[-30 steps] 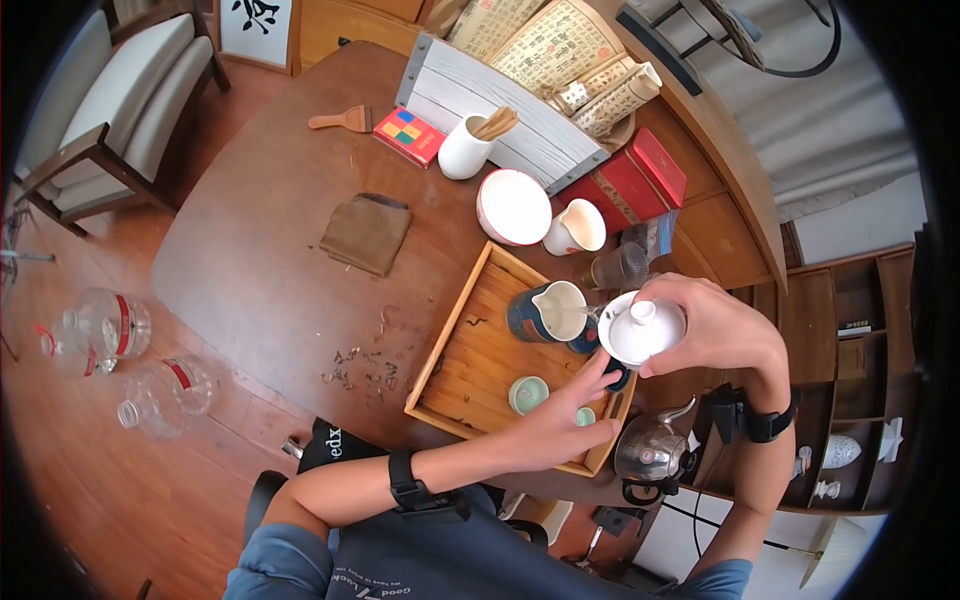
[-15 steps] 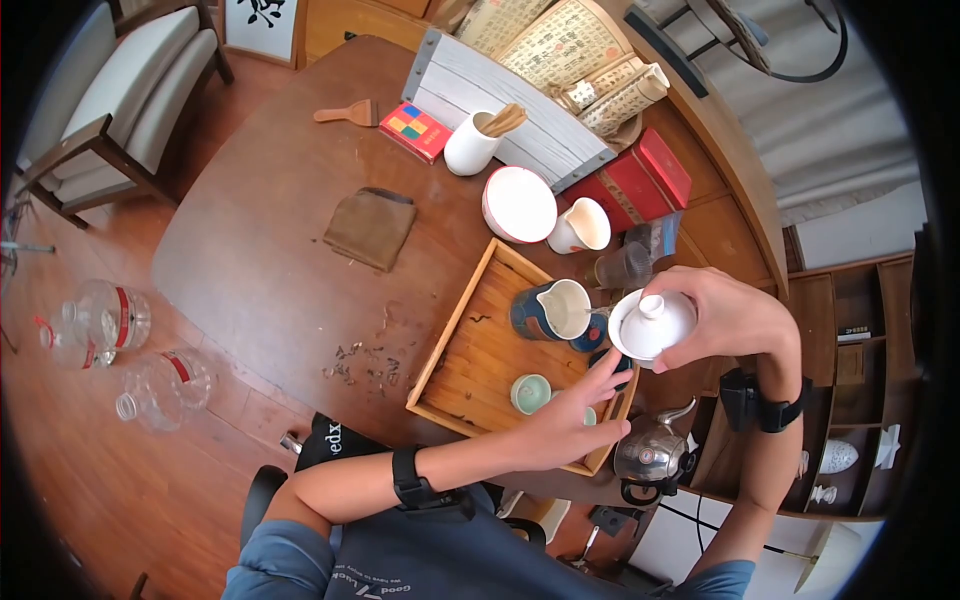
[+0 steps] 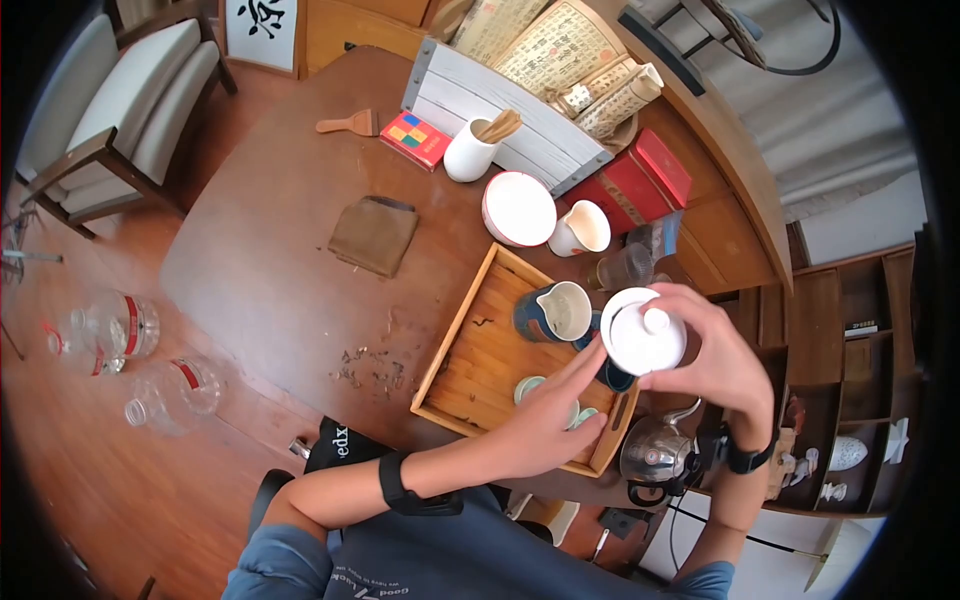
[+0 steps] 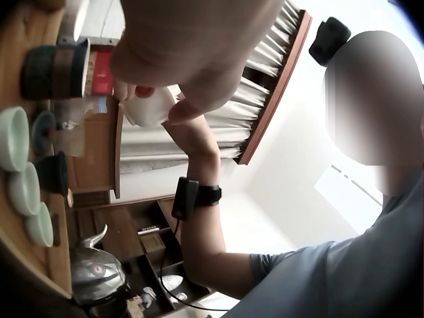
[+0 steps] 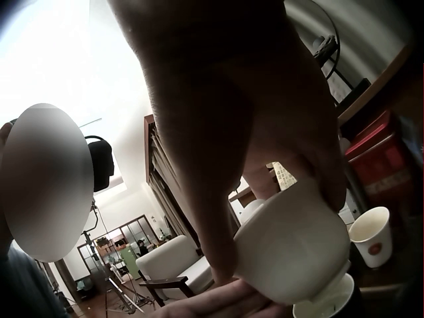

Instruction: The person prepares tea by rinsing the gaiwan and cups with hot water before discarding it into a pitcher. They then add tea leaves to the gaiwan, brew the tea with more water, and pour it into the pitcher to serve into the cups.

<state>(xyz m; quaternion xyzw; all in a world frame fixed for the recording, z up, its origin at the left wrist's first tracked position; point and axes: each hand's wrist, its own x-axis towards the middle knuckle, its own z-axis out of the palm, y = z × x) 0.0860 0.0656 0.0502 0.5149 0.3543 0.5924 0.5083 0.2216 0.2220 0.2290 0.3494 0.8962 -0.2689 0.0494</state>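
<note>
A white lidded tea bowl, a gaiwan (image 3: 640, 350), is held up over the right end of the wooden tray (image 3: 490, 350). My right hand (image 3: 722, 350) grips it by the rim, thumb on one side and fingers on the other, and its lid sits on top. My left hand (image 3: 550, 425) reaches in with straight fingers, their tips right at the gaiwan's near side. Just left of the gaiwan stands a dark blue pitcher (image 3: 562, 312) with a pale inside. Small pale-green cups (image 4: 25, 189) line the tray, partly hidden by my left hand in the head view.
Beside the tray's right end stands a steel kettle (image 3: 655, 450). Behind it are a glass (image 3: 625, 268), a white pitcher (image 3: 580, 230), a white bowl (image 3: 518, 208) and a red tin (image 3: 640, 180). A folded brown cloth (image 3: 373, 235) and scattered tea leaves lie to the left.
A thin stream ran from the gaiwan to the blue pitcher earlier; none shows now. The gaiwan has turned in my right hand, and my left hand has come up to its side.
</note>
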